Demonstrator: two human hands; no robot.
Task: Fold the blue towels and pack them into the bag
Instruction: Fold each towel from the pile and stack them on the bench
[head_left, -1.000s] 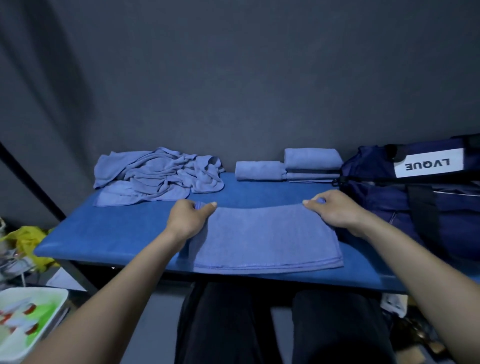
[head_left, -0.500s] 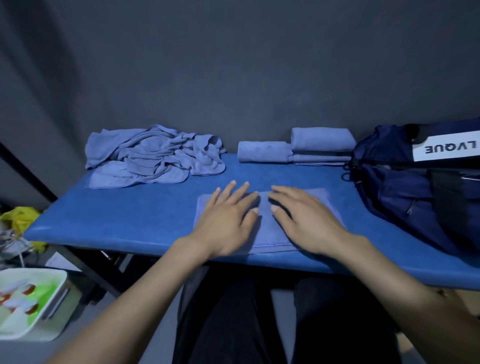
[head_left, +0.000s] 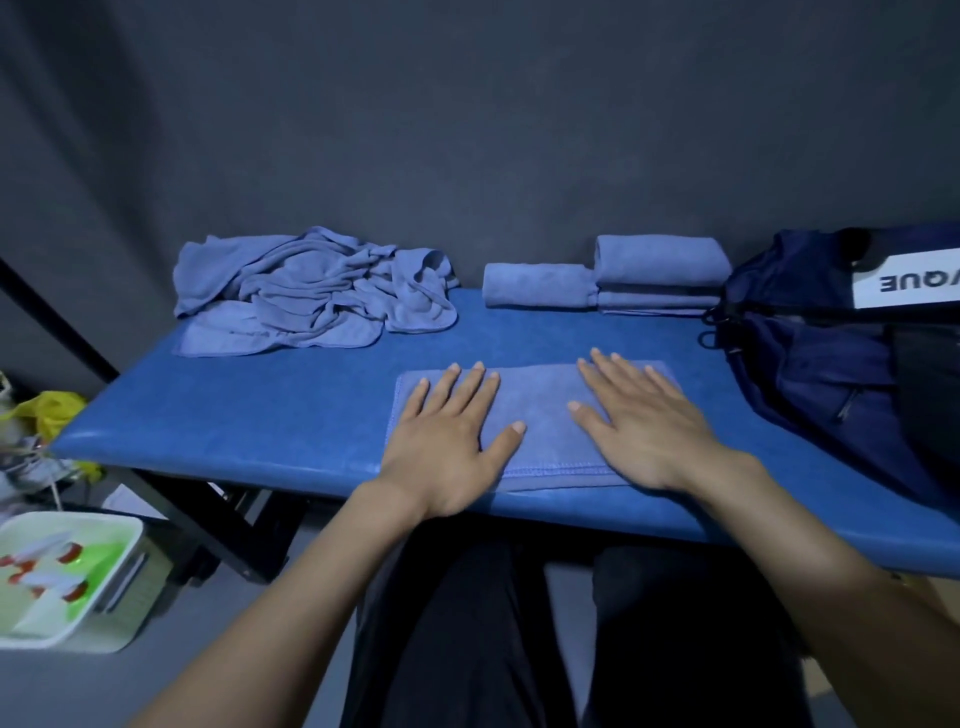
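Near worktop (head_left: 260, 431) front edge: folded towel (head_left: 540, 415) lies flat | left hand (head_left: 447, 441) and right hand (head_left: 639, 426) rest on it palm-down, fingers straight, gripping nothing, likely flattening the fold | bag (head_left: 831, 364) waits just right, unfolded pile (head_left: 311, 296) behind

Left hand (head_left: 445, 441), right hand (head_left: 640, 426) slid apart across folded towel (head_left: 540, 421)

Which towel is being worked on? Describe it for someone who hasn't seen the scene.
On the blue table, near its front edge, lies a flat folded towel. Unlike the crumpled pile at back left and the folded stack by the bag, it has both hands pressing on it.
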